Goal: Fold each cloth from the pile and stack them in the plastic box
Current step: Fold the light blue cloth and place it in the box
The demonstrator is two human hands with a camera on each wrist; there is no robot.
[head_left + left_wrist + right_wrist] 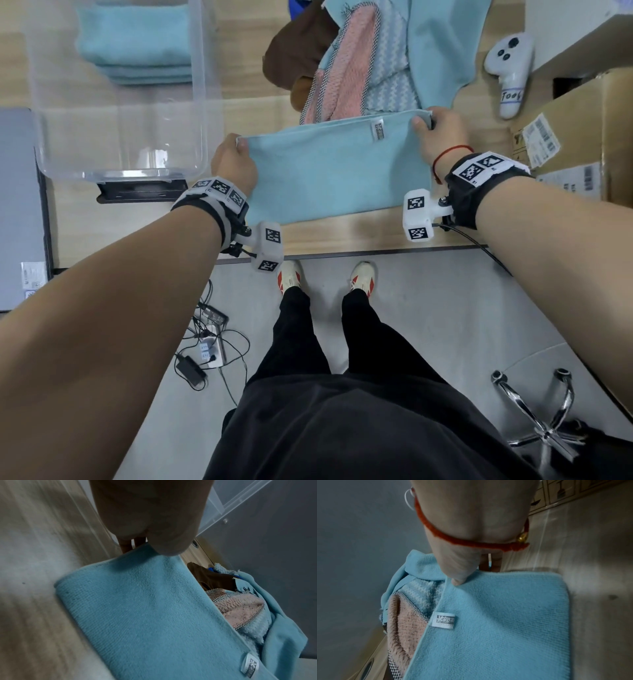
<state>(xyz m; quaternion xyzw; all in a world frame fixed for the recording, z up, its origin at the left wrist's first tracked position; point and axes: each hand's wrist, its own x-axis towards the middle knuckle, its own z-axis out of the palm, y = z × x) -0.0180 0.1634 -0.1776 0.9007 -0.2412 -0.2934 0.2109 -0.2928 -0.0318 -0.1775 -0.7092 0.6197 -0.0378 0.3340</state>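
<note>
A light blue cloth (335, 171) lies folded over on the wooden table (342, 236), its folded side close to the table's near edge and its doubled open edge facing the far side. The left hand (234, 164) pinches the cloth's far left corner, thumb on top and fingers (126, 546) tucked beneath. The right hand (440, 137) pinches the far right corner the same way, its thumb (458, 574) pressed on the upper layer; a red string bracelet (445, 156) circles that wrist. A small white label (377, 129) sits on the cloth's far edge, nearer the right hand.

Just beyond that edge, toward the middle of the table's far side, is the pile (359, 68): a pink cloth with checked trim, a pale blue zigzag-patterned one, a brown one and another plain light blue one, all heaped loosely together.

Toward the left end of the table stands the clear plastic box (202, 85), with a few folded light blue cloths (137, 44) stacked in its far part. Near the table's right edge are a white handheld controller (510, 72) and a cardboard carton (575, 137).
</note>
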